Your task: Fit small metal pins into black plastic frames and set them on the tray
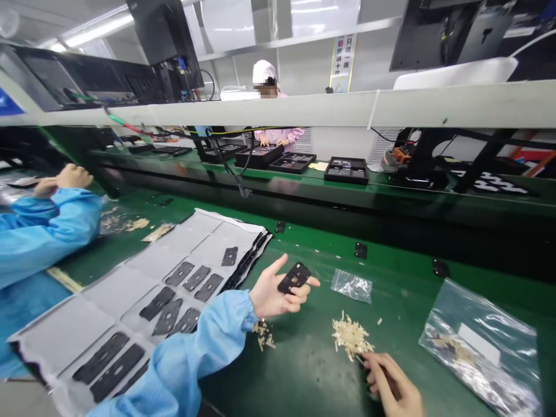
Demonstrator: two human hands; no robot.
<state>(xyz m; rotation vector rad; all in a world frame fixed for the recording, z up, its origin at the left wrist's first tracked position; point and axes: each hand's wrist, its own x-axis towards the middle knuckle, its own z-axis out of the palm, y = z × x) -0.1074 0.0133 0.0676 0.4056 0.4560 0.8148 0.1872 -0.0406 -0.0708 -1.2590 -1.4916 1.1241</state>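
My left hand is closed around a black rectangular plate with holes and cutouts, its index finger pointing out past the plate's edge. Down at the right, my right hand has its thumb and fingertips pinched together at the lower edge of a pile of small beige strips. Whatever is between those fingertips is too small to make out. A smaller scatter of beige bits lies below my left wrist. To the left, a pale compartmented tray holds several similar black plates, partly covered by my left sleeve.
A small clear bag lies behind the pile; a larger clear bag is at the right. Small black parts sit along the back of the green bench. A co-worker's blue sleeves are at the left. Beyond the shelf rail, another person works.
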